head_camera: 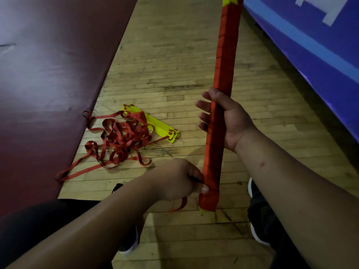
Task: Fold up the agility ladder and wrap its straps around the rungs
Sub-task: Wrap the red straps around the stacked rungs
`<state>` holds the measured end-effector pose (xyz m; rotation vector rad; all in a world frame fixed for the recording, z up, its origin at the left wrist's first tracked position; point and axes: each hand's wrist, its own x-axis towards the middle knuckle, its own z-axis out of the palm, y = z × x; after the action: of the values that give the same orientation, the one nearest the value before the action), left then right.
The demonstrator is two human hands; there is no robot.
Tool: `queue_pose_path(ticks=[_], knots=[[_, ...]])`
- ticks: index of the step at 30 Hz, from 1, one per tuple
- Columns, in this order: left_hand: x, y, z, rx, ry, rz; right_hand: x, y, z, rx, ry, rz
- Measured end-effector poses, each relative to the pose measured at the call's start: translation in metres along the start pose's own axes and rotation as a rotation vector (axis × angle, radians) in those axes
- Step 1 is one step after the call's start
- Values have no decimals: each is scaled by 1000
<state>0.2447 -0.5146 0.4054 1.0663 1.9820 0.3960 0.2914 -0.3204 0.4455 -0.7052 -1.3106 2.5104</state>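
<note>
Leftmost, a dark maroon mat (48, 78) covers the floor edge, and a loose red strap end (86, 114) touches its border. Just beside it on the wooden floor (174, 65) lies a second agility ladder (155, 126): its yellow rungs are stacked flat, with a tangled heap of red straps (120, 140) spilling out over the boards towards the mat.

Nearer the camera, the left hand (174, 179) is closed, its fingers (204, 189) pinching a red strap against the lower part of the wrapped bundle (221, 94); a short strap tail (181, 204) hangs below the hand. The bundle stands almost upright, tilted slightly, its bottom end on or just above the floor, I cannot tell which. Red strap is wound around nearly its whole length, with yellow rung ends (230, 0) showing at the top and a sliver at the bottom.

The right hand (227, 121) grips the bundle around its middle, fingers curled round the far side and thumb on the near side. A dark shoe (256, 230) with a white sole sits below the right forearm. At the far right, a blue padded wall (310, 45) rises from the floor.
</note>
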Motion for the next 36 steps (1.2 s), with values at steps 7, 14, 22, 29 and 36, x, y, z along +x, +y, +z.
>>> queue_pose_path(ticks=[7,14,22,29,36], knots=[[2,2,2,126,106,-102,5,6,2,-29,155,-61],[0,17,13,339,197,-211,14,17,1,-7,240,-101],[-1,23,10,317,183,-148,11,16,3,100,157,-53],[-18,20,-11,-68,-65,-15,-2,7,-2,306,-138,123],[-23,19,-11,-217,-238,147,-8,2,-1,301,-327,161]])
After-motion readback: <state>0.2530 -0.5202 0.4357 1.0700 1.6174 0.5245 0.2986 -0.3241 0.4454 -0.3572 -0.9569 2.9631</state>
